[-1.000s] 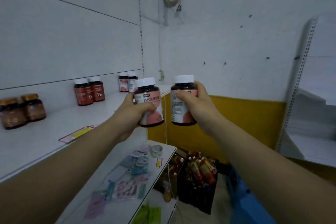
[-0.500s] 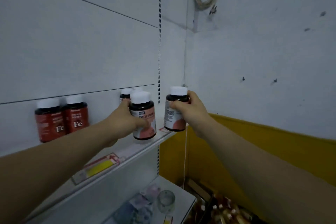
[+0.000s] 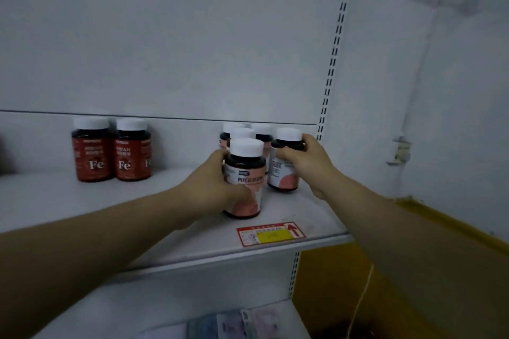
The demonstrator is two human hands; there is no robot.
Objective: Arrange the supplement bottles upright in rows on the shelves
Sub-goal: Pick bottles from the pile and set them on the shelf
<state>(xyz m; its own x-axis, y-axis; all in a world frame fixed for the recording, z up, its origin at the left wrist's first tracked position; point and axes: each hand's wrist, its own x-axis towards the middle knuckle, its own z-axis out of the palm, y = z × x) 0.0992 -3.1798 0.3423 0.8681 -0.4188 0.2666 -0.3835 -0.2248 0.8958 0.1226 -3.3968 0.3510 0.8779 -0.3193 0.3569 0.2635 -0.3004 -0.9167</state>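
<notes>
Our left grip [image 3: 217, 181] is clasped round the front pink-label bottle [image 3: 245, 173], which stands upright on the white shelf [image 3: 82, 201]. Our right grip [image 3: 305, 162] grasps a second bottle [image 3: 283, 170] near its cap, just beside it. Three more white-capped bottles [image 3: 242, 133] stand behind, and two red Fe bottles [image 3: 110, 151] stand well left.

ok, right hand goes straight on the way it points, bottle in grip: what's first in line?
Probably the rear white-capped bottle just behind the held bottle, since the right hand points back and left. Depth is unclear; it could reach the back panel.
</notes>
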